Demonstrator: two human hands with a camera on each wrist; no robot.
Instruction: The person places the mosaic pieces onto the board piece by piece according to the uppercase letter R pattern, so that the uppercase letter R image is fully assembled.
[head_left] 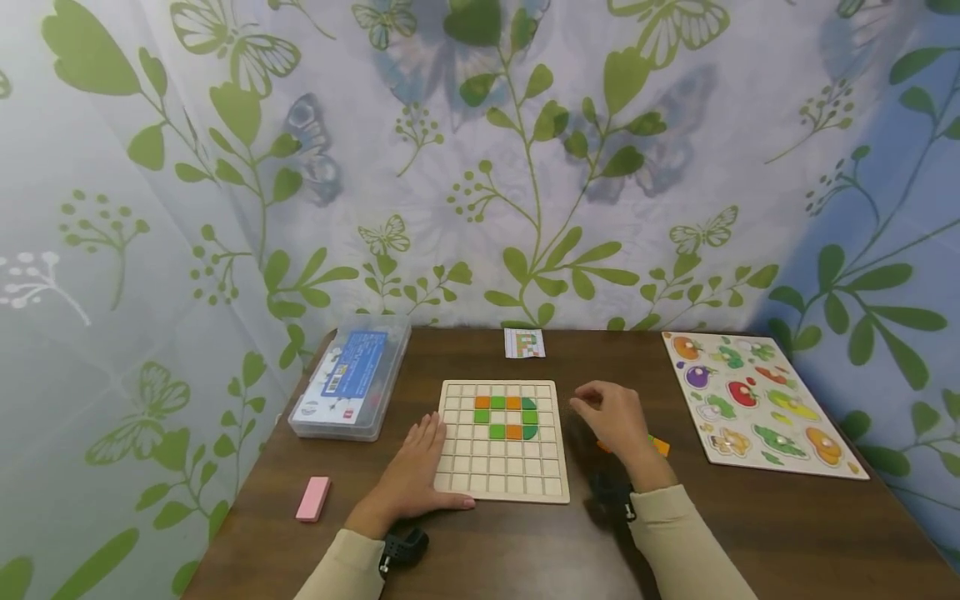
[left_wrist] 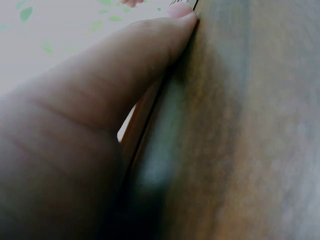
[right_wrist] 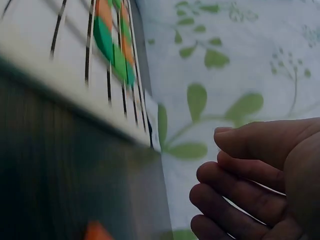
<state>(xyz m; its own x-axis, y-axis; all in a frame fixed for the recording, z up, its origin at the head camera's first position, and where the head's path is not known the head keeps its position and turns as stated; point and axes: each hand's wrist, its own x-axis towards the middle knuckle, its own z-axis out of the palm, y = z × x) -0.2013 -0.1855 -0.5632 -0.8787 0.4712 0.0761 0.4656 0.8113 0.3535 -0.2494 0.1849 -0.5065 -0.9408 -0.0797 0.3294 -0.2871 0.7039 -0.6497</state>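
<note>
A square wooden grid board [head_left: 502,467] lies on the table. Orange and green tiles, some with a rounded corner, form a ring in its upper cells, such as the green tile [head_left: 497,431]. My left hand [head_left: 411,467] rests along the board's left side, fingers straight, thumb at the near edge. In the left wrist view that thumb [left_wrist: 145,47] lies low by the tabletop. My right hand [head_left: 617,419] hovers just right of the board, fingers loosely bent. The right wrist view shows nothing between thumb and fingertips. Beneath this hand lie loose orange and green tiles [head_left: 660,446], partly hidden.
A small pattern card [head_left: 524,343] lies behind the board. At the left are a clear plastic case [head_left: 352,375] with a printed label and a pink block [head_left: 313,499]. A vegetable puzzle board [head_left: 765,400] lies at the right. A patterned curtain [head_left: 450,167] hangs behind the table.
</note>
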